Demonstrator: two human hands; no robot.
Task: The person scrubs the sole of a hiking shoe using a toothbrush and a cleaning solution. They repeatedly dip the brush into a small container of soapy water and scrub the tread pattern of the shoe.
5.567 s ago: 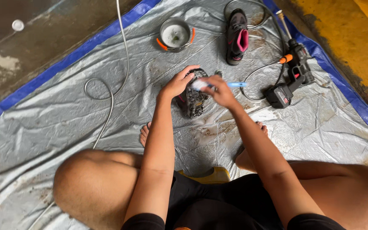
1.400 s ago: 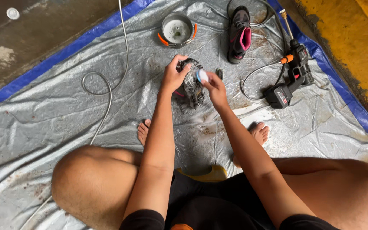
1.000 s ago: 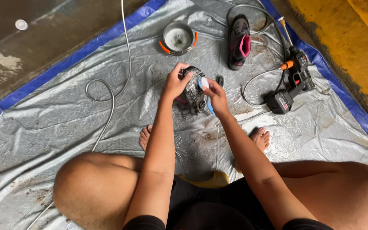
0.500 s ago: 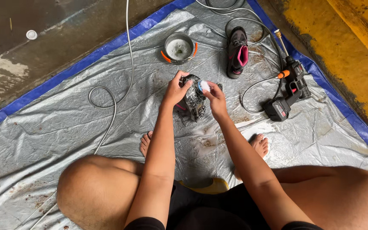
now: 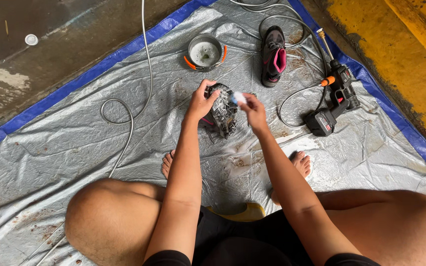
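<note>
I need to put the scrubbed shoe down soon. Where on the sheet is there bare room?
Bare sheet lies left of the hose. Smaller patch right of the spray gun. Crowded ahead: pot, second shoe, hose coils.

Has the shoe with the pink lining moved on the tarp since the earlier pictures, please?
No. The spare shoe keeps its place between the small pot and the spray gun; only the camera shifts.

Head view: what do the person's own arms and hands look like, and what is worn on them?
Both arms are bare from the upper arm down, with black sleeve hems at the bottom edge of the frame. The left hand and right hand wear no gloves, and no rings, watch or bands show. The fingers look uncovered; any small marks are too fine to tell.
</note>
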